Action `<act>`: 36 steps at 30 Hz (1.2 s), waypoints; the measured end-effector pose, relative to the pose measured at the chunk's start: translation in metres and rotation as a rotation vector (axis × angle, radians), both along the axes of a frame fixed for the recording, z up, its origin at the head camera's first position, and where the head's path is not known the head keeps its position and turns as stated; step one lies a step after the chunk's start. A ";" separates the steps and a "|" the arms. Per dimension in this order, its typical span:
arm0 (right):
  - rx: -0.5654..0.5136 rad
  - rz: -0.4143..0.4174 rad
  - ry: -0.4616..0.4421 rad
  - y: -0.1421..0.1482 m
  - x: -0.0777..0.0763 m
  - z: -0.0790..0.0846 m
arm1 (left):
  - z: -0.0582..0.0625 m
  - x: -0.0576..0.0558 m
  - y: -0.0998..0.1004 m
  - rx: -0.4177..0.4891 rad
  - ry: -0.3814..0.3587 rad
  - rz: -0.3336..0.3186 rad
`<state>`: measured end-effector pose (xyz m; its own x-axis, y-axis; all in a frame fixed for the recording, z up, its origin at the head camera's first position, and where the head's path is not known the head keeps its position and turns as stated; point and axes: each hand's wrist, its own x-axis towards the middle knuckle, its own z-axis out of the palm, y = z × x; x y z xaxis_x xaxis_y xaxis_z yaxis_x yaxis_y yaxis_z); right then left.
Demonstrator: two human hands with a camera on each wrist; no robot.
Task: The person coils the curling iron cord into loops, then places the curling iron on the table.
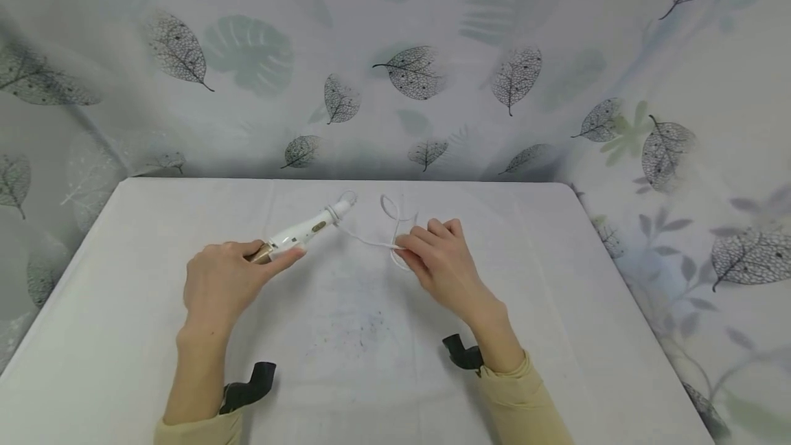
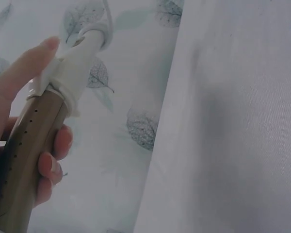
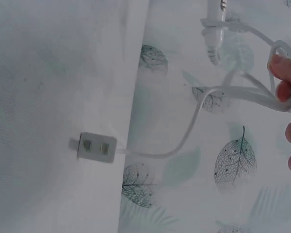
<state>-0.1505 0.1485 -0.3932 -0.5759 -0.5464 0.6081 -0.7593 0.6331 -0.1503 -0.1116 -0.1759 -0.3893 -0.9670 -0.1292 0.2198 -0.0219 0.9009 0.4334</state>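
My left hand grips a hair styling iron by its brown barrel, which has a row of small holes. The thumb lies along the white handle. Near the handle's tip, a white cord is looped round it. To the right, my right hand pinches that cord between thumb and fingers, with loose loops around the fingertips. A white plug hangs at the cord's end in the right wrist view. The left palm hides part of the barrel.
A white-covered table lies under both hands, with faint dark specks in its middle. Leaf-patterned curtain surrounds the back and sides. Black wrist mounts sit by both sleeves.
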 end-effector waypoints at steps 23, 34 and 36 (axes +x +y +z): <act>-0.189 0.069 0.147 0.010 -0.013 -0.004 | -0.004 0.005 0.040 0.114 -0.341 -0.427; -0.159 0.052 0.043 0.017 -0.017 -0.009 | 0.007 0.015 0.042 0.355 -0.230 -0.682; -0.163 0.059 0.011 0.016 -0.017 -0.011 | 0.011 0.017 0.036 0.462 -0.199 -0.713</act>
